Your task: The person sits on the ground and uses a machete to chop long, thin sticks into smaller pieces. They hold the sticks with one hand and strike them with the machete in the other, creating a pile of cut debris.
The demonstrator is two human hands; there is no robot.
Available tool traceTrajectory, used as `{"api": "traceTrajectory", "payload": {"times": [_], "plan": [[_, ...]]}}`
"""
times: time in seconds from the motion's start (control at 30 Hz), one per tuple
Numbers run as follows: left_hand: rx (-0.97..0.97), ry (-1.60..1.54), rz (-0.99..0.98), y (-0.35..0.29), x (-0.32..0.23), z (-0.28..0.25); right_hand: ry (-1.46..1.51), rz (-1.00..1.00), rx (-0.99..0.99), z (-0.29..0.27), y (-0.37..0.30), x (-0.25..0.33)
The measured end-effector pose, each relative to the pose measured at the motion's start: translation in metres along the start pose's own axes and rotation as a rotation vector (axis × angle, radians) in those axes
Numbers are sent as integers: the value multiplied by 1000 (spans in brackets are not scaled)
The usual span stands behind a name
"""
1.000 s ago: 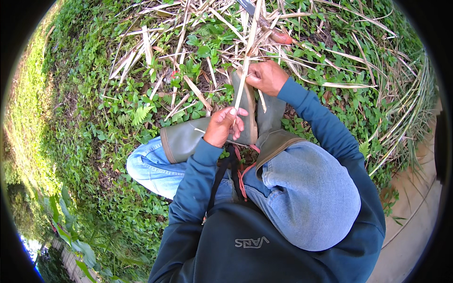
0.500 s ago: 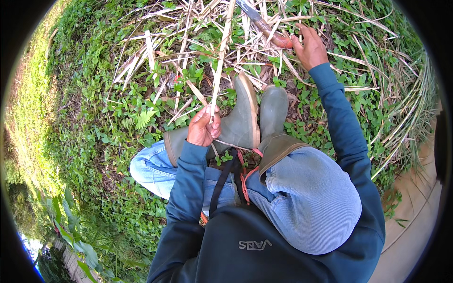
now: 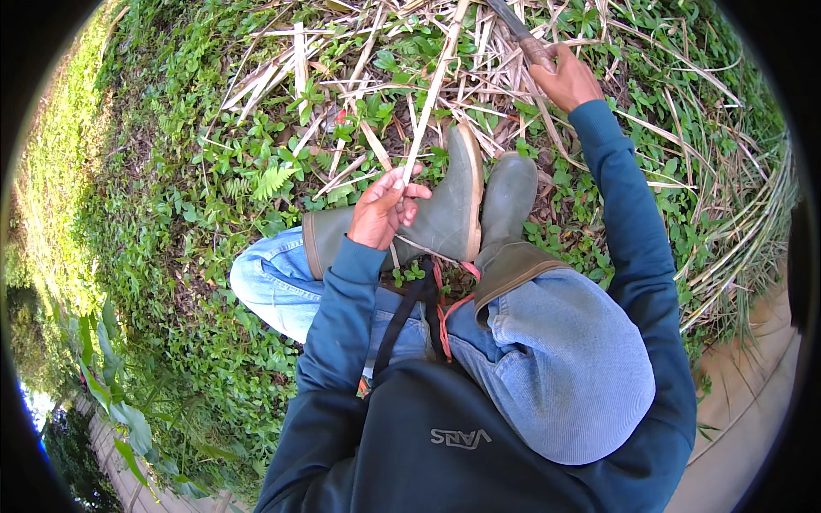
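My left hand (image 3: 386,207) pinches the near end of a long pale strip of plant stalk (image 3: 436,85), which runs up and away past the frame's top. At the upper right, my right hand (image 3: 569,79) is closed round the brown handle of a large knife (image 3: 520,32). Its grey blade points up and left, and the tip is cut off by the frame's top edge. Beneath the knife lies a heap of dry, pale split stalks (image 3: 479,77).
My green rubber boots (image 3: 509,201) and bent knees in jeans (image 3: 569,368) fill the middle. Low green plants (image 3: 171,256) cover the ground at left. Long grass (image 3: 744,248) and a pale tan surface (image 3: 753,393) lie at right. A red cord (image 3: 443,321) hangs between my legs.
My right hand has closed on the knife's handle, beside which it hovered with fingers apart. My left hand has moved slightly up and right with the stalk strip.
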State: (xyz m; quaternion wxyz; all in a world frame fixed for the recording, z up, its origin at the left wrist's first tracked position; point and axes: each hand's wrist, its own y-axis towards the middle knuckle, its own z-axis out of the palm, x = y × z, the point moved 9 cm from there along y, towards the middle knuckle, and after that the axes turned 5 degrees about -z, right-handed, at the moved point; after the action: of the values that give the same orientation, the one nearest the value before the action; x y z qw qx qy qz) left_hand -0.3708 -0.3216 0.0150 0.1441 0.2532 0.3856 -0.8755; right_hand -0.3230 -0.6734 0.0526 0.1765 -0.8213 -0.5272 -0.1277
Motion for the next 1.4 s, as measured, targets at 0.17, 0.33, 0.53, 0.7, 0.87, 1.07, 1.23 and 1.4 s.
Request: {"api": "traceTrajectory", "payload": {"times": [0.17, 0.33, 0.53, 0.7, 0.87, 1.07, 1.23, 1.4], "plan": [[7, 8, -2, 2, 2, -11, 745, 145, -234, -43, -102, 1], [45, -50, -2, 4, 3, -5, 1028, 236, -38, 7, -171, 13], [-34, 87, 20, 1, 4, -14, 271, -145, 65, 29, -196, 55], [-76, 14, 68, 4, 15, -5, -145, -246, 233, 46, -173, 67], [-164, 66, 153, -1, 4, -13, -234, -251, 147, 52, -159, 71], [-198, 156, 137, -6, 14, -17, -302, -41, -71, 32, -128, 28], [-179, -67, 56, -7, 23, -18, -245, -344, 184, 49, -163, 84], [63, -317, -49, -9, 24, -1, -189, -174, 23, 50, -153, 56]]}}
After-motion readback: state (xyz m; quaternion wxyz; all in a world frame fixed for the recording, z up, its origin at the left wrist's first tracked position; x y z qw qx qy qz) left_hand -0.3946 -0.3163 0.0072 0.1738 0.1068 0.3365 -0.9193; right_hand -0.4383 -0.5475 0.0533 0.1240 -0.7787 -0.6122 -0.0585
